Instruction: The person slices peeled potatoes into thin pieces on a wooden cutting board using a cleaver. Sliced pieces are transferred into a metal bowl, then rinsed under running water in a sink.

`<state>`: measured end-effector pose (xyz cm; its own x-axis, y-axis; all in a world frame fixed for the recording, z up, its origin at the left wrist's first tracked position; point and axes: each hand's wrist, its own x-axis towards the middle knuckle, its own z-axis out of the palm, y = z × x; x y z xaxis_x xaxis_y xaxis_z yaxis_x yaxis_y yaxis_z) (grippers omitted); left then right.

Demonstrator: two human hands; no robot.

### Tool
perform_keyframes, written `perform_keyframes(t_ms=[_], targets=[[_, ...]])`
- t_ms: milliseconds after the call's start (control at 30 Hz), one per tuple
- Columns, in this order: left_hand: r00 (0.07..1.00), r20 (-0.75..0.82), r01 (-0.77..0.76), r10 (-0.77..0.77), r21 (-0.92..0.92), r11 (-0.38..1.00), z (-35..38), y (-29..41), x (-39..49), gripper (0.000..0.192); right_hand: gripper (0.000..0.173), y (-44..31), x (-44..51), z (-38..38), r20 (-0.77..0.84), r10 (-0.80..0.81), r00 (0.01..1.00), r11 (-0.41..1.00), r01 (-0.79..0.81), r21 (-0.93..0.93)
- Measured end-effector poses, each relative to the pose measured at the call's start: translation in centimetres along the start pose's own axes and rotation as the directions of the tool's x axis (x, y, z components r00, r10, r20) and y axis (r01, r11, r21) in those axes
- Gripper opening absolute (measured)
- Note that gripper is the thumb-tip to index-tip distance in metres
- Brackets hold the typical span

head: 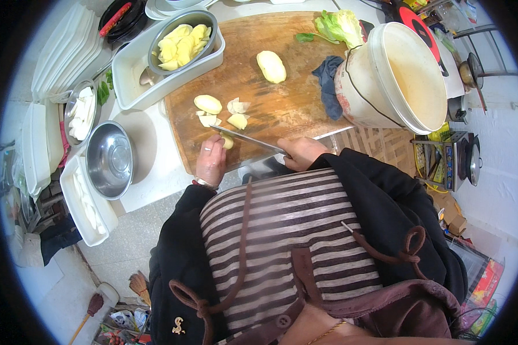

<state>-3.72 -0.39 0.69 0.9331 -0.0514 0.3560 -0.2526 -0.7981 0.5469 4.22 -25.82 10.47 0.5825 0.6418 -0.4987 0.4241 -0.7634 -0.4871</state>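
Note:
My right hand (304,153) is closed around the handle of a kitchen knife (247,139), whose blade points left over the near edge of the wooden cutting board (250,92). At the blade's left end, my left hand (211,159) holds a small piece of peeled potato (227,141) against the board. Just beyond lie a peeled potato (207,104) and several thin potato slices (238,121). Another peeled potato (272,67) rests farther back. A metal bowl of potato slices (183,47) sits on a white plastic tub (168,92) at the back left.
A large white bucket (371,86) stands at the board's right, beside a dark cloth (328,86). Lettuce (339,26) lies at the back right. Left are a steel bowl (110,159), a bowl of white pieces (82,114) and a long white container (88,202).

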Motion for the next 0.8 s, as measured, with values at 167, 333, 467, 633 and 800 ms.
perform_keyframes(t_ms=[167,333,467,633,800], targets=[[0.999,-0.030,-0.013,0.013,0.002,1.000,0.4,0.3,0.1,0.025,0.016,-0.2,-0.3,-0.3,0.009,-0.006,1.000,0.999,0.007,-0.051],[0.999,-0.050,-0.019,0.018,-0.019,1.000,0.6,0.2,0.0,0.024,0.018,0.1,0.2,0.1,0.006,-0.004,1.000,0.997,0.005,-0.079],[0.998,-0.066,-0.023,0.021,-0.030,0.999,0.9,0.1,-0.1,0.022,0.020,0.5,0.5,0.5,-0.031,-0.013,0.999,0.995,0.010,-0.100],[0.997,-0.070,-0.027,0.026,-0.022,0.999,1.1,0.1,-0.3,0.023,0.019,0.4,0.3,0.2,0.009,-0.004,1.000,0.992,0.005,-0.126],[0.993,-0.103,-0.054,0.052,-0.017,0.998,1.2,0.0,-0.1,0.026,0.019,0.1,0.5,0.0,-0.019,-0.021,1.000,0.993,0.018,-0.118]])
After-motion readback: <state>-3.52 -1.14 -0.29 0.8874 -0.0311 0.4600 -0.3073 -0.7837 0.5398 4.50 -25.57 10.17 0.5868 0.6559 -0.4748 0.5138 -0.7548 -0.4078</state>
